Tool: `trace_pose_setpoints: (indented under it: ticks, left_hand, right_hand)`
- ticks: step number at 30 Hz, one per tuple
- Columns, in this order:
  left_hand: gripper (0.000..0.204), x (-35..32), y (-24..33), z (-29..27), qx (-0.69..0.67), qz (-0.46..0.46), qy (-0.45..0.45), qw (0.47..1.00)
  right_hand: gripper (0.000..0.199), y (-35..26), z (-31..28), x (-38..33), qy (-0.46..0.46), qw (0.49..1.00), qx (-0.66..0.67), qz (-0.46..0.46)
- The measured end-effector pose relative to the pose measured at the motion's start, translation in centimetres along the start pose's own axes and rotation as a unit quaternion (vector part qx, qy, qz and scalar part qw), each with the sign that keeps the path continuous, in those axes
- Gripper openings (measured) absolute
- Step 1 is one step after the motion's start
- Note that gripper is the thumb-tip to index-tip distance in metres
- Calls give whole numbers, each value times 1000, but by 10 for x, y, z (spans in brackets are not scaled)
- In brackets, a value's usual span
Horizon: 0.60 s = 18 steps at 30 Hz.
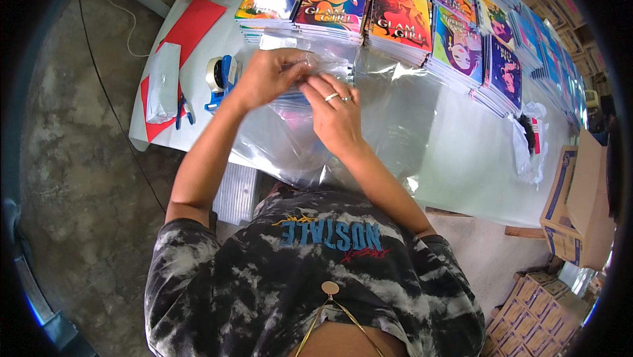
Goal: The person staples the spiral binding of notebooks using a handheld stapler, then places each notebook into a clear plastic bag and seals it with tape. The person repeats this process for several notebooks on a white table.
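Observation:
Both of my hands are together over the near left of the white table, at a clear plastic sheet or bag (389, 103). My left hand (270, 77) is closed, with thumb and fingers pinching the plastic. Close against it, my right hand (335, 116), with rings on its fingers, is bent over the same plastic, its fingertips pressed to it. Beneath the hands, partly hidden by glare and the film, lies what looks like a stack of notebooks. A blue tape dispenser (227, 77) with a roll of tape stands just left of my left hand.
Stacks of colourful notebooks (401, 21) fill the table's far side and run to the right. At left are red sheets (198, 24), a clear-wrapped pack (165, 83) and blue pens (185, 113). A crumpled white bag (527, 149) and an open cardboard box (572, 205) are at right.

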State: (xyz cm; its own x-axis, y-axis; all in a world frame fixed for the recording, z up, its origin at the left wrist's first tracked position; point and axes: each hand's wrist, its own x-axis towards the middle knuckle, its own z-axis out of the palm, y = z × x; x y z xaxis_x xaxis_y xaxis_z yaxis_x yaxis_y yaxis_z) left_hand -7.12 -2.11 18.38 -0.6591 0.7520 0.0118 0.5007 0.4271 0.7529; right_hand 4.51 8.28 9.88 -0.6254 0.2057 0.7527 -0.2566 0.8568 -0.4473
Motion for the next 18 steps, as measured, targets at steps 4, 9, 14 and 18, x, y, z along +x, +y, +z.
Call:
trace_pose_setpoints:
  ticks: [4, 9, 14, 18]
  left_hand:
    - [25, -33, -13, 38, 111, 190, 205, 954]
    - [23, -84, -46, 88, 114, 219, 206, 947]
    - [21, -119, -91, 75, 136, 138, 273, 942]
    - [27, -98, -123, -26, 157, -98, 482, 856]
  right_hand:
    - [38, -6, 5, 9, 154, 973, 149, 87]
    - [23, 7, 7, 10, 33, 998, 37, 28]
    - [15, 14, 16, 8, 50, 999, 10, 14]
    - [12, 18, 22, -3, 95, 995, -1, -42]
